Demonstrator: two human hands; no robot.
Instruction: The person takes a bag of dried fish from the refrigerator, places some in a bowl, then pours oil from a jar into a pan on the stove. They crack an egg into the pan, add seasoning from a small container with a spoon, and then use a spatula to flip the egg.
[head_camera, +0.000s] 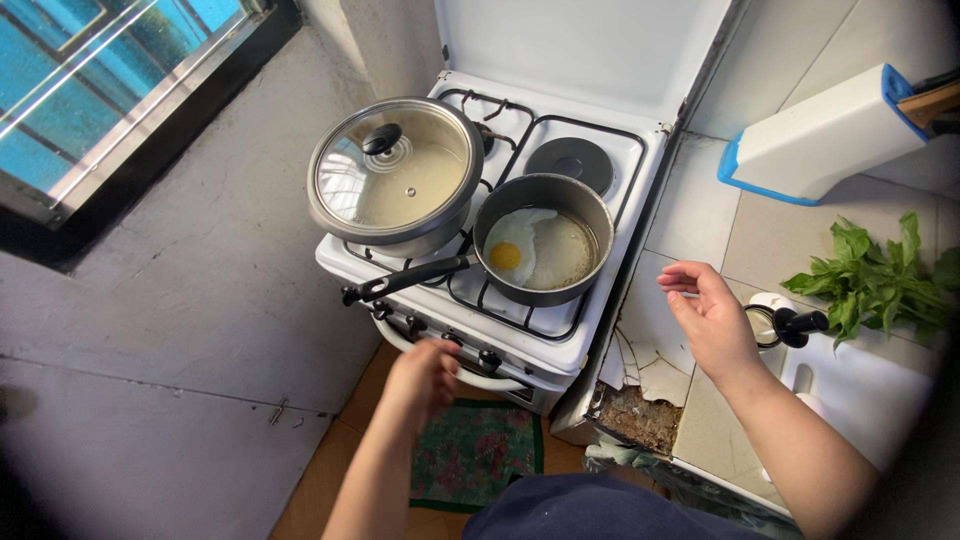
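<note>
- White gas stove (590, 330), with knobs (488, 358) along its front.
- Big lidded pot (395, 175) at the back.
- Frying pan (543, 250) beside it, fried egg (515, 250) inside.
- Right hand (712, 318) over the counter (690, 200), fingers loose, holding nothing.
- Left hand (420, 378) at the knobs, blurry; maybe touching one, can't tell.

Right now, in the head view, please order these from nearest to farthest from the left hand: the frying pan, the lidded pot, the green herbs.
From the left hand:
1. Frying pan, just above on the stove.
2. Lidded pot, back left burner.
3. Green herbs, far right on the counter.
</note>
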